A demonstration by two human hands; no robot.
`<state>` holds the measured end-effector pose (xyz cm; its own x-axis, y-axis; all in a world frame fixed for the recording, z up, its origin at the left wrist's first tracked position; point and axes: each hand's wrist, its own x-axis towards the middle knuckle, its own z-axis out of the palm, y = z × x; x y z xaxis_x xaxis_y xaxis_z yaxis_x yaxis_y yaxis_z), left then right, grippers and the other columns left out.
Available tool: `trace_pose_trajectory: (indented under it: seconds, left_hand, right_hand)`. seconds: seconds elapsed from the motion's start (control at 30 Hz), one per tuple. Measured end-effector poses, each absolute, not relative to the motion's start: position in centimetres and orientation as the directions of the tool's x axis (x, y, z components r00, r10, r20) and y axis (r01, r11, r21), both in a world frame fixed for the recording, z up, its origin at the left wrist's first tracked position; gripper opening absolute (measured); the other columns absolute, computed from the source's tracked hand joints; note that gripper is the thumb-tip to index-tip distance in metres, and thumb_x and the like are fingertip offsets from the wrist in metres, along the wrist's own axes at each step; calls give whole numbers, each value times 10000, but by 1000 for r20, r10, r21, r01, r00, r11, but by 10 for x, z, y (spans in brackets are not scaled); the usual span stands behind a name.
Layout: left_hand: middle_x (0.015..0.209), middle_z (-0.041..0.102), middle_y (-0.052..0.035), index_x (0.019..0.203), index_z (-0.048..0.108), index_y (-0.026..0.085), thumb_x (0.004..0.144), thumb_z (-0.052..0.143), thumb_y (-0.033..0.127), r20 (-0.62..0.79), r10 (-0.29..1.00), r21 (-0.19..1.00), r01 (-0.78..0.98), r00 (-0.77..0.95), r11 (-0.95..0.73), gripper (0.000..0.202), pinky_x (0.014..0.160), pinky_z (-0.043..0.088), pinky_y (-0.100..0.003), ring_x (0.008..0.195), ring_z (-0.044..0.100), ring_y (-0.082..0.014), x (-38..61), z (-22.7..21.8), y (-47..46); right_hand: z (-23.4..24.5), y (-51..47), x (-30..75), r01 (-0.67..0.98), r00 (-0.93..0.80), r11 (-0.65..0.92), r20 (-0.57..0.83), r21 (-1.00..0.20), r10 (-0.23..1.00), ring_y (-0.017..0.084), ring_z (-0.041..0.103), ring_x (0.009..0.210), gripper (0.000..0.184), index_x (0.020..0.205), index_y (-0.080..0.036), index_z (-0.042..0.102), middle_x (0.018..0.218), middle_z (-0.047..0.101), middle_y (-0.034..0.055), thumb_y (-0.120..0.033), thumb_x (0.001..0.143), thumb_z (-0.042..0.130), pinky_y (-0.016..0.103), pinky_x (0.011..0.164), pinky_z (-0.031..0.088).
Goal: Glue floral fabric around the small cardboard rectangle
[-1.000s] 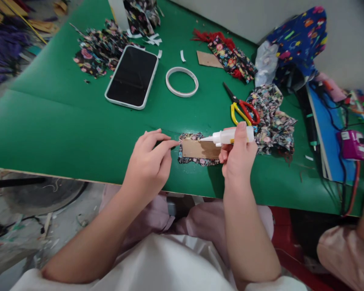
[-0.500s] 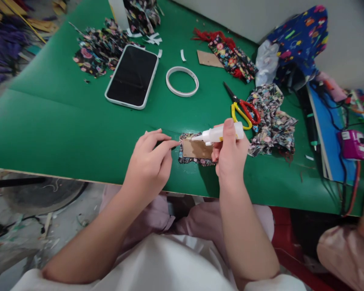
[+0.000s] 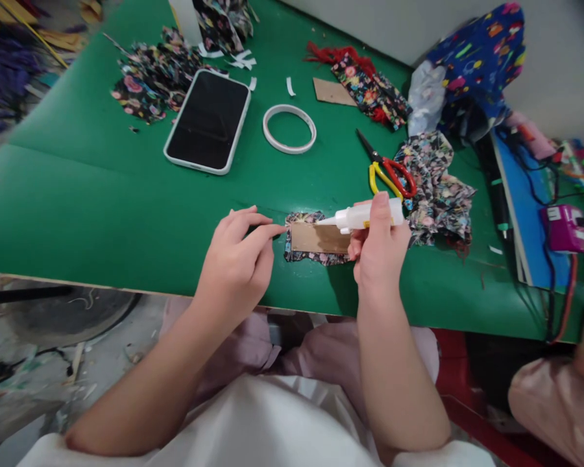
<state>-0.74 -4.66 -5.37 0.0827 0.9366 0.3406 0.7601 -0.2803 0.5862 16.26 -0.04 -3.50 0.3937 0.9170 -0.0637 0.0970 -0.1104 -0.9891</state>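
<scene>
Tbl (image 3: pixel 111 214), 1 btl (image 3: pixel 354 216), 2 hands (image 3: pixel 237 256) (image 3: pixel 382 250)

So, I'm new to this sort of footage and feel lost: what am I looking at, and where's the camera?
There is no machine: these are a person's own bare hands. The only view comes from a camera worn on the head, looking forward and down. The right hand holds a white bottle, its nozzle tip at a piece of card lying on floral cloth. The left hand holds nothing; one fingertip is at the cloth's left edge. On the green table also lie a phone, tape and scissors.
</scene>
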Motion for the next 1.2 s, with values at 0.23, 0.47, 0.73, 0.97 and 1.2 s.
trace_pose_trajectory:
  seconds: [0.23, 0.47, 0.73, 0.97, 1.2]
  left_hand:
    - [1021, 594, -49, 975, 623, 212, 844, 434, 137, 345, 935, 583, 760, 88, -286, 242, 984, 394, -440, 1104, 501, -219, -8, -54, -46]
    - [1010, 595, -51, 969, 624, 206, 839, 444, 135, 344, 935, 580, 765, 83, -281, 233, 987, 392, -430, 1109, 496, -222, -8, -54, -46]
    - [1009, 597, -46, 968, 621, 225, 841, 433, 147, 337, 937, 582, 764, 88, -280, 240, 990, 382, -452, 1110, 498, -227, -7, -53, -45]
    - [1009, 600, -47, 960, 622, 226, 841, 437, 149, 341, 937, 577, 768, 82, -277, 233, 991, 384, -460, 1109, 501, -230, -7, -53, -45]
    - [1008, 596, -48, 959, 619, 219, 843, 439, 148, 339, 937, 576, 769, 84, -277, 226, 1001, 374, -442, 1105, 499, -219, -7, -53, -45]
  right_hand:
    - [-36, 1, 177, 93, 435, -105, -55, -990, 899, 37, 338, 284, 435, 682, -213, 549, 450, 446, -69, -637, 730, 463, 182, 249, 239]
    - [-37, 0, 184, 99, 456, -111, -54, -989, 888, 35, 331, 281, 455, 681, -208, 554, 448, 451, -68, -648, 733, 448, 182, 247, 227]
    - [-38, 0, 191, 115, 474, -100, -34, -988, 880, 36, 342, 286, 450, 692, -206, 555, 458, 456, -66, -644, 730, 458, 179, 253, 227]
    - [-36, -2, 199, 133, 493, -115, -35, -984, 869, 43, 346, 276, 443, 691, -209, 572, 429, 441, -66, -636, 735, 460, 185, 248, 233]
    - [-35, -1, 207, 108, 563, -134, -50, -985, 825, 42, 328, 273, 448, 666, -191, 561, 417, 430, -71, -634, 707, 506, 184, 231, 219]
